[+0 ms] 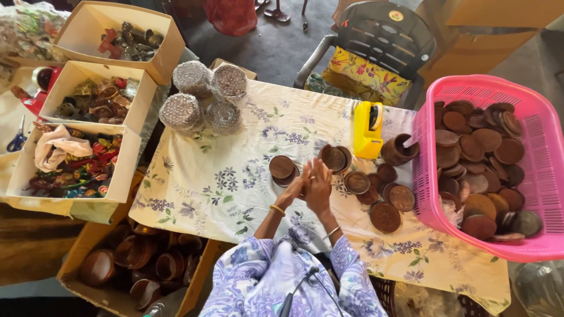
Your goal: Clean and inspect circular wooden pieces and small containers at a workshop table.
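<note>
A: Where are we holding that round brown clay lid (302, 186)?

B: Pressed between our palms, left hand (292, 191) and right hand (319, 185) fingers flat, pointing twelve o'clock; it's mostly hidden.

Two hands meet over a flowery tablecloth (223, 176): the left hand (292, 191) presses against the right hand (319, 186). Round brown clay lids (385, 216) lie beside them. A pink basket (531, 243) holds many more, near a yellow tape dispenser (366, 130).
</note>
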